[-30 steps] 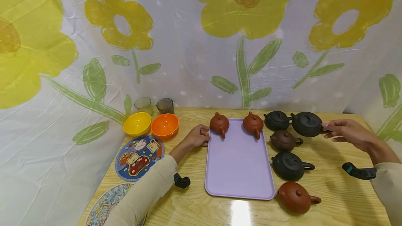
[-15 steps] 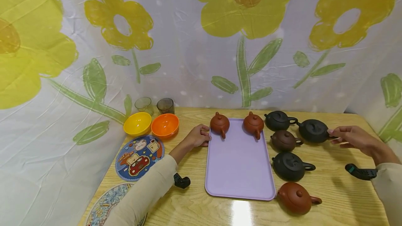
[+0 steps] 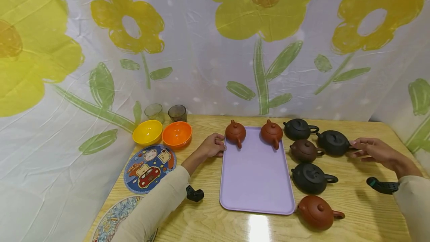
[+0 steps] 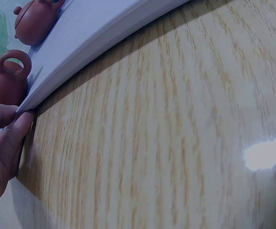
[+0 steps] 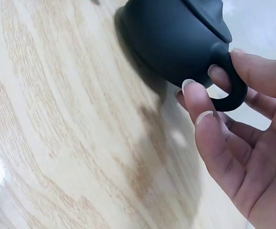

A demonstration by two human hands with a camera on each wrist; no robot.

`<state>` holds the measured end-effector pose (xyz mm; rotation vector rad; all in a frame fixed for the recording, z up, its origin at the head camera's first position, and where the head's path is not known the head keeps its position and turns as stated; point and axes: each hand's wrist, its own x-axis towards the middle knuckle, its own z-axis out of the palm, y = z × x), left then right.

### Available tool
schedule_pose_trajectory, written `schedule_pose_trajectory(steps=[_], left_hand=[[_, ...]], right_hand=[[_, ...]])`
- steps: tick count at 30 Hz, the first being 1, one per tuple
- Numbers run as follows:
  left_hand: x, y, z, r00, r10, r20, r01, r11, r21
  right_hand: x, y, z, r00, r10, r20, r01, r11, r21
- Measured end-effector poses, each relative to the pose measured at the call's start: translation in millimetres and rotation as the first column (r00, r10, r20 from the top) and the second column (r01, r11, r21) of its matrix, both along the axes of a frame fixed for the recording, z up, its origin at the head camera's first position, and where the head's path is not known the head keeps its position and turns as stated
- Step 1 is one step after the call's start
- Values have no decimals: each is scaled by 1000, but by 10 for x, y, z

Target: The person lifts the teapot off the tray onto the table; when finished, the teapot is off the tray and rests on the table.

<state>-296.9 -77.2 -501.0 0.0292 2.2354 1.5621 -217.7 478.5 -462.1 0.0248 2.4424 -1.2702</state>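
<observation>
With thumb and fingers, my left hand (image 3: 211, 145) pinches the left edge of a lilac tray (image 3: 256, 176) near its far corner. Two reddish-brown teapots (image 3: 235, 133) sit at the tray's far corners. On the right, my right hand (image 3: 374, 151) holds a black teapot (image 3: 333, 143) by its looped handle (image 5: 236, 98), thumb on top and a finger through the loop. That teapot is upright, at or just above the table; I cannot tell if it touches. Beside the tray stand another black teapot (image 3: 298, 129), a dark brown teapot (image 3: 305, 151), a flatter black teapot (image 3: 309, 178) and a reddish-brown teapot (image 3: 317, 212).
At the left are a yellow bowl (image 3: 147, 132), an orange bowl (image 3: 177, 134) and two glasses (image 3: 177, 113) behind them. A blue round mat (image 3: 150, 169) and a patterned mat (image 3: 111, 219) lie nearer. A flowered cloth (image 3: 188, 47) hangs behind the table.
My right hand has brought the held black teapot toward me, lower and slightly to the right, away from the back black teapot. The left hand stays at the tray edge.
</observation>
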Motion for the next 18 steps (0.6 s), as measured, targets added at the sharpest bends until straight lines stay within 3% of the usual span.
schedule_pose_trajectory(steps=[8, 18], left_hand=[[2, 6, 8, 1000, -1, 0, 1, 1000, 5], [6, 5, 21, 1000, 3, 1, -3, 1000, 8]], right_hand=[[-6, 8, -27, 1000, -26, 0, 26, 1000, -12], [-20, -10, -76, 998, -61, 2, 61, 996, 60]])
